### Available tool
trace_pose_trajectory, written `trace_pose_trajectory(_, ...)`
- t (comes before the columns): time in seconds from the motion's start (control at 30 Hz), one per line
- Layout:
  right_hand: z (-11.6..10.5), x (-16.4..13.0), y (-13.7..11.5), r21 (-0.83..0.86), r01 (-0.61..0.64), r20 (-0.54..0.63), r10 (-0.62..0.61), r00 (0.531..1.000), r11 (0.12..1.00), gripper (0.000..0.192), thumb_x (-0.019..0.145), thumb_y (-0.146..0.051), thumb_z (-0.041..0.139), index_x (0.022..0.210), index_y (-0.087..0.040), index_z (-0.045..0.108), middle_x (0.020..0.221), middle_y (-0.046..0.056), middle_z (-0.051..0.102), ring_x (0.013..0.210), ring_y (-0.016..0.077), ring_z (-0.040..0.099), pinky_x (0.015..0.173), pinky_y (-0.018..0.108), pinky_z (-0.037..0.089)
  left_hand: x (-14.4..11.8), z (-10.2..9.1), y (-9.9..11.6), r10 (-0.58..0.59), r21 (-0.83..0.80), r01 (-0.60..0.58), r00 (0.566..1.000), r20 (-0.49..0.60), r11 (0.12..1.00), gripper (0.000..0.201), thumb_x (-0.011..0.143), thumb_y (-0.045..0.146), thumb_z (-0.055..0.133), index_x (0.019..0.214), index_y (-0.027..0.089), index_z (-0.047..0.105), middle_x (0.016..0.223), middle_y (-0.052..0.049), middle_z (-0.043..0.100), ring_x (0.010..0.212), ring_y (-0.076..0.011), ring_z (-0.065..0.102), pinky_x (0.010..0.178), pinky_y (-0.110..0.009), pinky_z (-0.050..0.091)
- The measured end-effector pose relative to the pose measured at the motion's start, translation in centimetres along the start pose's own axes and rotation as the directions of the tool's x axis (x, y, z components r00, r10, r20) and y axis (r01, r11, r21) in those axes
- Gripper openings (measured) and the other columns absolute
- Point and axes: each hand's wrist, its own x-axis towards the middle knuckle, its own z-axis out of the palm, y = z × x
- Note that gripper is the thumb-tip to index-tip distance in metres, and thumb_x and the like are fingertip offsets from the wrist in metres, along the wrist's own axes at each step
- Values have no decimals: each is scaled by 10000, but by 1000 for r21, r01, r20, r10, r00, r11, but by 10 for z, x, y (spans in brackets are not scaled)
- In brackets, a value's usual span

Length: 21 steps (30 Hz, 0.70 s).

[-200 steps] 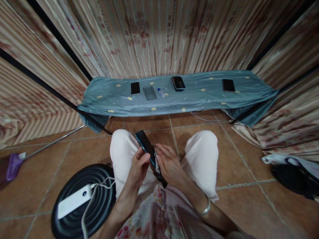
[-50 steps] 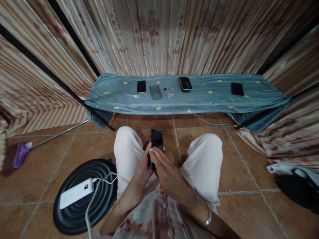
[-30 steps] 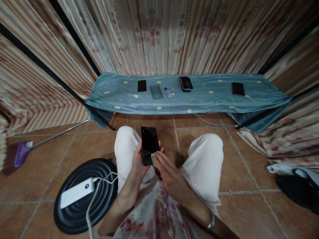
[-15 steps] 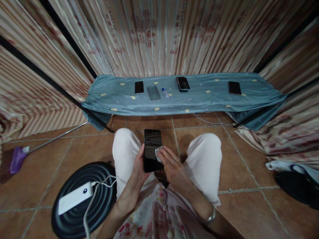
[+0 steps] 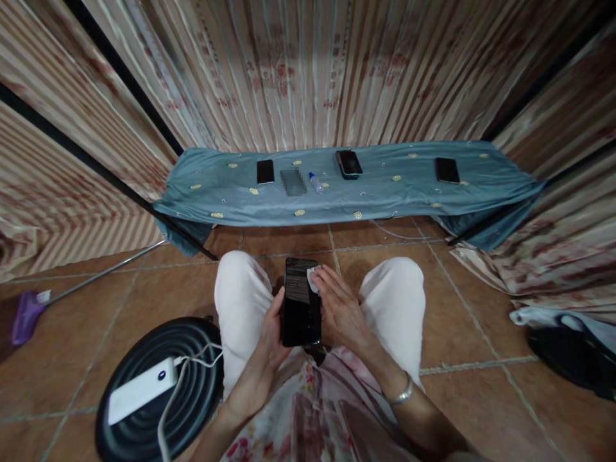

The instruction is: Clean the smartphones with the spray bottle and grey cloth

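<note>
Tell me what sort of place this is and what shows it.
Probably a curtained-off corner of a home, though that is a guess: floral striped curtains hang around it, a purple-headed broom lies on the tiled floor, and patterned cloth drapes a makeshift-looking table.

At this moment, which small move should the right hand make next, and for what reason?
I would probably slide the right hand and its pale cloth down the dark phone. The cloth lies near the phone's upper right edge, the lower part of the face is uncovered, and the left hand supports the phone from its left side.
</note>
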Motion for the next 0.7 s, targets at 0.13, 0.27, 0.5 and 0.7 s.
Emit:
trace_pose_trajectory(0.13,-1,2,2,18,-58,-8,58,998,998,564,942,-67,317,1490,-189,377,1437,116,528,1400,213,402,1128,475,429,1,-5,-4,9,11,-9,1000,-11,1000,383,851,357,641,1194,191,677,1050,-69,756,999,-247,704,900,-347,551)
trace_pose_trajectory(0.27,-1,6,2,26,-80,-20,80,997,996,526,969,-105,308,1480,-193,394,1444,120,518,1393,215,410,1128,481,428,-2,-6,-6,-30,9,30,999,10,1000,388,862,397,625,1205,222,670,1055,-68,753,1032,-258,695,898,-367,555)
trace_pose_trajectory(0.5,-1,24,-1,-26,6,-43,-7,999,1000,481,976,-87,302,1428,-113,465,1391,149,562,1388,226,406,1130,456,431,-3,10,-8,-110,-3,110,992,-65,994,393,900,402,559,1176,151,681,1045,-107,750,1003,-271,702,888,-384,559)
trace_pose_trajectory(0.7,-4,39,-14,-15,30,29,-29,999,999,505,966,-80,286,1450,-100,429,1403,156,544,1377,236,413,1134,468,421,-39,1,-7,70,133,-67,997,-21,989,419,820,239,683,1235,294,660,1425,16,566,1325,-231,506,953,-276,512)
